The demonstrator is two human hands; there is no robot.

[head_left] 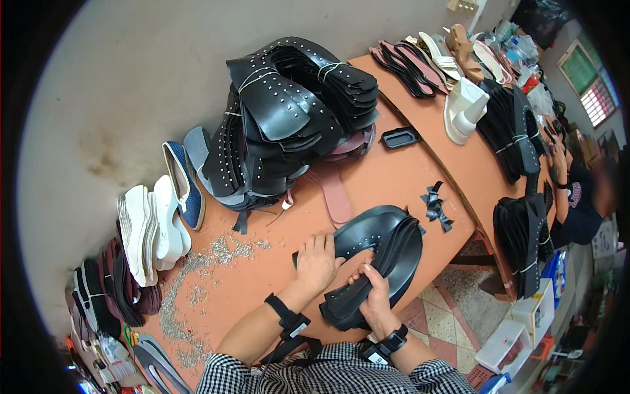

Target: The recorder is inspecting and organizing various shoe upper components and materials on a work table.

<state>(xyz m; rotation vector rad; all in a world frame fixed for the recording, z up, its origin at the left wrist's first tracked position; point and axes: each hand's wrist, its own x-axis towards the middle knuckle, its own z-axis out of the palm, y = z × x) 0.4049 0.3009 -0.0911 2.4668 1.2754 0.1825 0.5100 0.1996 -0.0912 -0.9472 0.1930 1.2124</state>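
Observation:
On the brown table before me lies a curved stack of glossy black shoe uppers (pixel 401 253), with small metal studs along the part nearest my left hand. My left hand (pixel 317 264) rests flat on the end of the studded upper, fingers stretched out. Wrapped round the other limb of the stack is my right hand (pixel 375 294), its thumb on top. Loose metal studs (pixel 190 289) are scattered over the table to the left. Beyond my hands rises a big pile of studded black uppers (pixel 289 111), some bundles tied with pale string.
White shoe soles (pixel 139 230) and a blue shoe (pixel 185 184) stand at the left. Black scraps (pixel 436 209) and a small black tray (pixel 399 137) lie farther right. A second table holds tied black bundles (pixel 518 223); a person (pixel 577 203) works beyond it.

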